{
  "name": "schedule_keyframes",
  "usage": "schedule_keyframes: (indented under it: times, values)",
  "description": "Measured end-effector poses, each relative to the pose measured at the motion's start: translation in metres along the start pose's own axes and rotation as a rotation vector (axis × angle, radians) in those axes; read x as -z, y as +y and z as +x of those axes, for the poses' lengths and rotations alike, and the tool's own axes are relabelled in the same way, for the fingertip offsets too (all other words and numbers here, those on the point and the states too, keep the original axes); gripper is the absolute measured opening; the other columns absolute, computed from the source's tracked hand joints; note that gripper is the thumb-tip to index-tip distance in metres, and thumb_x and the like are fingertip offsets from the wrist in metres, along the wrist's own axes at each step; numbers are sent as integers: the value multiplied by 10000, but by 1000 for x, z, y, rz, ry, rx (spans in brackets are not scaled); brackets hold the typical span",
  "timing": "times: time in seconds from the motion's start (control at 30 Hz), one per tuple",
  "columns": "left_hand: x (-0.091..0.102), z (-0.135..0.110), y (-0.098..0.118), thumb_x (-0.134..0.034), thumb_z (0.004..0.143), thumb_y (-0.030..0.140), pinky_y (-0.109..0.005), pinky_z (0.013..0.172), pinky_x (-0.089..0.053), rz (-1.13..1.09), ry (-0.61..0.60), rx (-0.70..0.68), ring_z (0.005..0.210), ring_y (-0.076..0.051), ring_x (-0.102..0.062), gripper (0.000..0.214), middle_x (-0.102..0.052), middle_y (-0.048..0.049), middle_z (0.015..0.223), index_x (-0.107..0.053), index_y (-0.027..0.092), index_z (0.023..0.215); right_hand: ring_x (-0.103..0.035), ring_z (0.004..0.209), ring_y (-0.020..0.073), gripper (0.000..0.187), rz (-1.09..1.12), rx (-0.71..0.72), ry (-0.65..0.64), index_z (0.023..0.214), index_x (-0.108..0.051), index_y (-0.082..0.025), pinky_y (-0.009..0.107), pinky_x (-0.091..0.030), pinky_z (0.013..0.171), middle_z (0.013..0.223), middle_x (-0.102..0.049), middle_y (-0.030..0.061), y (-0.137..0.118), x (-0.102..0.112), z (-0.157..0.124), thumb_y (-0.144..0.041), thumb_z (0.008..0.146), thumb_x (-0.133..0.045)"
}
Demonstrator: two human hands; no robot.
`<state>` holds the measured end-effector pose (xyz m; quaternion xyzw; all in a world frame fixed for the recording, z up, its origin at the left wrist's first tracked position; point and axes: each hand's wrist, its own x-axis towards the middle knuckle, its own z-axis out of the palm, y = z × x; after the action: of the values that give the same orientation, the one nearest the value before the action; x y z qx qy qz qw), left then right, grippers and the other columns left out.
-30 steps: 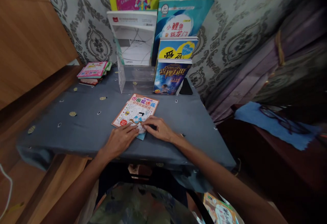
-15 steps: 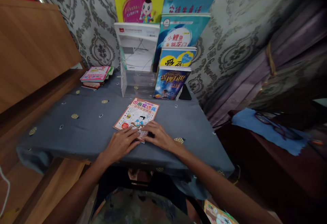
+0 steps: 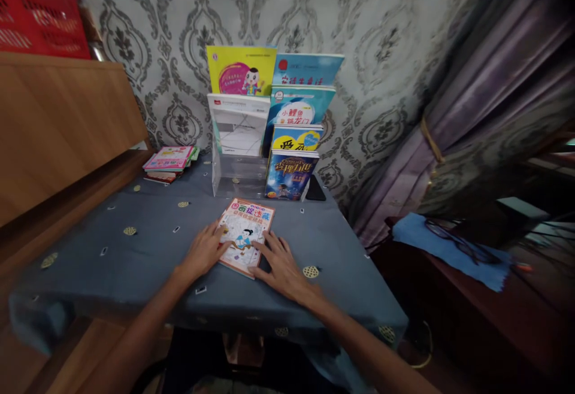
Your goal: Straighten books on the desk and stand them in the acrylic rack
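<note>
A thin picture book (image 3: 242, 233) with an orange-edged white cover and a drawn figure in blue lies closed on the table, slightly turned. My left hand (image 3: 204, 251) rests along its left edge, fingers stretched and touching the cover. On the opposite side, my right hand (image 3: 284, 267) has its fingers spread over the lower right edge. Neither hand lifts the book. Just behind it stands a clear acrylic book rack (image 3: 224, 181). A dark blue book (image 3: 291, 177) fills the rack's front right slot, with several taller books behind it.
Grey-blue cloth covers the table (image 3: 148, 262). At the back left lies a stack of small books (image 3: 169, 160), beside a wooden cabinet (image 3: 67, 130). A black phone (image 3: 317, 190) lies by the rack. Glasses (image 3: 462, 243) rest on a blue cloth (image 3: 413, 232) to the right.
My hands have moved from the book's lower part out to its left and right edges, uncovering more of the cover. The camera view has tilted upward.
</note>
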<state>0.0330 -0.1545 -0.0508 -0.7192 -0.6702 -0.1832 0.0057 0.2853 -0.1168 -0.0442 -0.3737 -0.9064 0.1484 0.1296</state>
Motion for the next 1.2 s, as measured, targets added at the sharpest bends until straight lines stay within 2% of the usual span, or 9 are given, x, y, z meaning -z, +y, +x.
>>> schedule_keyframes:
  times: [0.17, 0.3, 0.43, 0.7, 0.83, 0.93, 1.0, 1.07, 1.2]
  values:
    - [5, -11, 22, -459, 975, 524, -497, 1067, -420, 136, -23, 24, 1262, -339, -540, 535, -585, -192, 1378, -569, 147, 1338, -302, 1501, 324, 547, 46, 59, 14, 1466, -509, -189, 540, -303, 1199, 1599, -360, 186, 20, -2, 8, -352, 947, -572]
    - [10, -10, 37, -435, 981, 529, -478, 993, -457, 235, -30, 59, 1157, -337, -573, 531, -617, -189, 1306, -597, 147, 1313, -338, 1485, 326, 529, 66, 59, 37, 1442, -541, -164, 532, -320, 1195, 1570, -409, 192, 39, -5, 28, -386, 962, -544]
    - [7, -2, 39, -424, 983, 540, -453, 924, -483, 266, 13, 32, 1073, -323, -582, 526, -650, -180, 1188, -627, 146, 1266, -374, 1467, 320, 513, 62, 110, 68, 1431, -551, -161, 530, -346, 1182, 1555, -433, 193, 51, -4, 45, -395, 975, -527]
    - [1, 26, 25, -484, 963, 534, -441, 851, -487, 292, 42, -28, 981, -308, -579, 439, -637, -146, 1033, -675, 172, 1121, -395, 1456, 316, 519, 45, 138, 77, 1440, -536, -174, 551, -344, 1179, 1544, -455, 184, 66, 2, 62, -404, 974, -540]
    - [-4, 65, 12, -532, 956, 480, -437, 928, -484, 196, 5, -108, 1106, -295, -570, 392, -620, -137, 1198, -624, 186, 1197, -394, 1453, 334, 562, -12, 109, 45, 1442, -529, -140, 525, -346, 1181, 1549, -440, 205, 68, 8, 83, -419, 955, -563]
    - [-15, 98, 2, -531, 963, 441, -467, 1010, -470, 88, -13, -139, 1235, -301, -538, 420, -575, -143, 1347, -573, 187, 1295, -436, 1416, 347, 530, -58, 71, 83, 1410, -556, -132, 542, -383, 1145, 1521, -467, 220, 71, 12, 105, -392, 949, -564]
    - [-26, 112, -7, -518, 970, 419, -494, 1046, -456, 47, 24, -130, 1287, -307, -519, 431, -565, -140, 1386, -556, 195, 1336, -484, 1367, 346, 500, -61, 47, 121, 1391, -571, -131, 546, -413, 1117, 1489, -504, 217, 77, 11, 117, -362, 949, -554]
    - [-39, 115, -16, -484, 984, 396, -505, 1074, -444, 25, 94, -133, 1325, -299, -504, 437, -561, -132, 1417, -537, 219, 1380, -511, 1334, 337, 496, -40, 40, 156, 1406, -558, -144, 541, -433, 1101, 1470, -529, 196, 86, 6, 122, -345, 953, -534]
    - [-62, 104, -31, -454, 986, 376, -534, 1116, -424, 68, 125, -174, 1439, -307, -405, 518, -468, -99, 1546, -445, 277, 1494, -454, 1398, 342, 556, -12, 47, 184, 1508, -451, -243, 575, -433, 1101, 1567, -432, 139, 106, -11, 115, -402, 977, -485]
